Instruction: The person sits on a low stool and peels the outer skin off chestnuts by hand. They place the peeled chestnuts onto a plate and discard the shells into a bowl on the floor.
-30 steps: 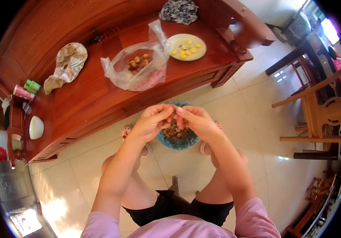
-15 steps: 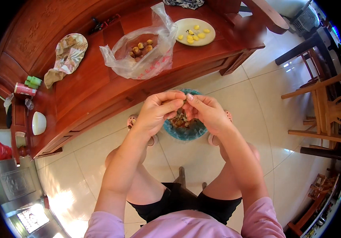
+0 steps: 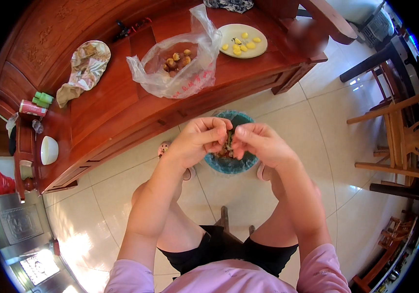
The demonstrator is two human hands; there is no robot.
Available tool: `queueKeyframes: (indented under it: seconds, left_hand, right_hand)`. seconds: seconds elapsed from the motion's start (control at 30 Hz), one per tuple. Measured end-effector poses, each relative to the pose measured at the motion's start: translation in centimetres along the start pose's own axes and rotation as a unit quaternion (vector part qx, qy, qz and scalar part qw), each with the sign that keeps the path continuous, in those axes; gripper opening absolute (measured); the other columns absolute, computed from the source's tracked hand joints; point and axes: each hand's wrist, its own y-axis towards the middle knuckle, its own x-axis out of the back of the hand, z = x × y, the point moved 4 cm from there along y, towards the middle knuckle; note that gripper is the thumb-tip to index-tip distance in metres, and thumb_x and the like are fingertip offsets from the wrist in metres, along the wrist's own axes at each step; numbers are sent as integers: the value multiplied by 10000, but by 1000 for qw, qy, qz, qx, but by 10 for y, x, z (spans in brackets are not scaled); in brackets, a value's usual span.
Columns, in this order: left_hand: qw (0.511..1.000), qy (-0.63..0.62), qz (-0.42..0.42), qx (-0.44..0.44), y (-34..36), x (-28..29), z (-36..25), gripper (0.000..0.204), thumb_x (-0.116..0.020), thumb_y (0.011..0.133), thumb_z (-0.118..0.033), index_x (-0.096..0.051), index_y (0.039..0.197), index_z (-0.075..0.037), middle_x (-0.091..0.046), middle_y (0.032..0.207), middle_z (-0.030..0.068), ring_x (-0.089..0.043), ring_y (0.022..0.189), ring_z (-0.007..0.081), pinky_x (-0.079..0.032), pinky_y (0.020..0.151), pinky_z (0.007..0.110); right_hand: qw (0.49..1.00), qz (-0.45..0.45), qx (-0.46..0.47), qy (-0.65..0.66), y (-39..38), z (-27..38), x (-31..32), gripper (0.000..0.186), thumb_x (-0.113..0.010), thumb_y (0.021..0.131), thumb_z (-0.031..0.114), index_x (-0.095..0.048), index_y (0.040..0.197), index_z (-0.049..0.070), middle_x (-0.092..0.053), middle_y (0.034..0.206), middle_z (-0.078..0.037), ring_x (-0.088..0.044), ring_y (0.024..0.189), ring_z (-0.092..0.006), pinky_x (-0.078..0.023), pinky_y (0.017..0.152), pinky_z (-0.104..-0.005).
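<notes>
Over a teal basin [image 3: 241, 166] on the floor, my left hand [image 3: 200, 139] and my right hand [image 3: 263, 144] face each other with a small gap between the fingertips. Both are closed in a pinch, thumb against curled fingers; whatever they hold is too small or hidden to make out. Brown peelings and scraps [image 3: 225, 151] lie in the basin, partly covered by my hands. Ahead on a red wooden bench stands an open clear plastic bag [image 3: 187, 88] with several brown chestnuts [image 3: 175, 60]. To its right, a pale plate [image 3: 255, 52] carries several yellow peeled pieces [image 3: 238, 49].
The carved red wooden bench [image 3: 107, 112] spans the far side. On it are a patterned cloth cap [image 3: 90, 63], a red-and-white can [image 3: 32, 108], green packets [image 3: 42, 99] and a white bowl [image 3: 49, 150]. Wooden chairs [image 3: 395, 141] stand at right on the tiled floor [image 3: 312, 132].
My fingertips, which met over the basin, have drawn a little apart, the right hand shifting to the right and slightly down. The whole view has shifted slightly.
</notes>
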Motion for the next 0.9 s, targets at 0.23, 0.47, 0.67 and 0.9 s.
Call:
queueKeyframes:
  seconds: [0.23, 0.47, 0.67, 0.9]
  left_hand:
    - [991, 50, -97, 81, 1, 16, -2, 402, -545, 846, -393, -595, 893, 3, -541, 817, 49, -448, 624, 93, -358, 515, 199]
    - [995, 45, -64, 68, 1, 7, -4, 314, -561, 848, -175, -507, 1083, 27, -560, 930, 80, -533, 829, 139, -460, 687, 240]
    - [982, 180, -49, -6, 1, 1, -3, 289, -561, 794, 11, -507, 1077, 26, -551, 1038, 93, -560, 925, 166, -464, 819, 279]
    - [966, 250, -60, -33, 0, -1, -7, 289, -613, 786, -21, -510, 1051, 32, -587, 957, 111, -584, 823, 125, -482, 717, 234]
  right_hand:
    - [966, -65, 87, -234, 2, 9, 18, 352, -569, 762, 8, -510, 1109, 7, -435, 570, 57, -431, 534, -53, -368, 498, -206]
    - [918, -93, 149, -356, 10, 1, 21, 454, -546, 695, -24, -509, 1147, 5, -466, 649, 1, -454, 615, -92, -403, 571, -227]
    - [922, -143, 183, -310, 6, 7, 23, 299, -547, 747, 6, -574, 1043, -27, -547, 682, -29, -483, 598, -96, -426, 573, -230]
    - [968, -149, 117, -167, 7, 11, 22, 231, -536, 850, 111, -585, 1017, -41, -620, 778, -49, -526, 641, -75, -449, 576, -211]
